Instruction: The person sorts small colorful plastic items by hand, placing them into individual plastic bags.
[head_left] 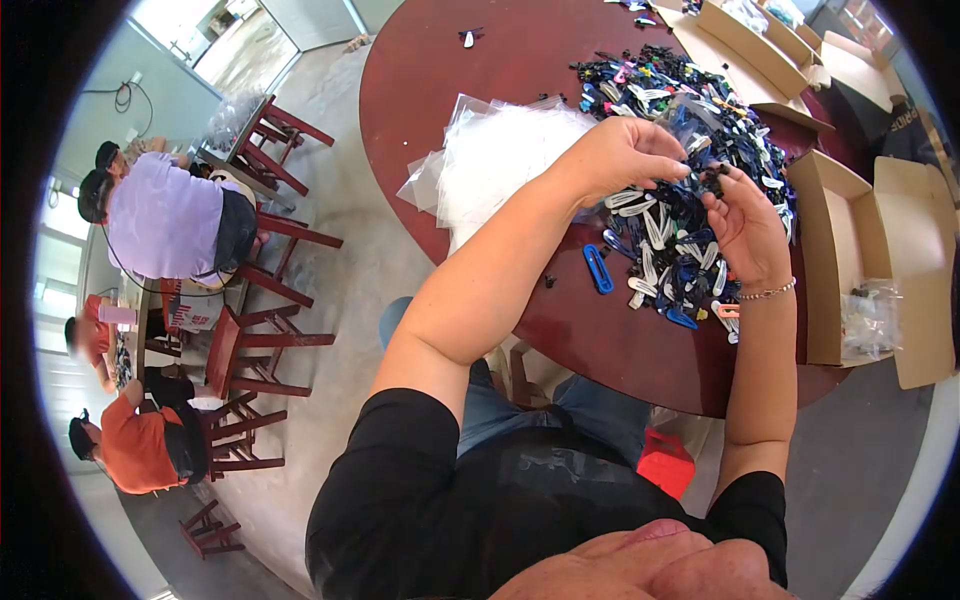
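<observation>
My left hand (632, 158) reaches over the heap of hair clips (655, 235), its thumb and fingers pinched together at what looks like a clear plastic bag (692, 112). Facing it, my right hand (748, 228) holds a small black hair clip (718, 178) between thumb and fingertips. The heap mixes white, navy and black snap clips with small coloured pieces. Beside my left forearm lies a spread of clear plastic bags (510, 160). A blue snap clip (597, 269) sits at the near edge of the heap. An orange clip (728, 310) is below my right wrist.
The round dark red table (410, 90) carries all this. Open cardboard boxes (835, 250) stand on the right, one with bagged items (870, 320). A red container (666, 463) is below the table edge. Several people sit at the left among wooden stools (265, 350).
</observation>
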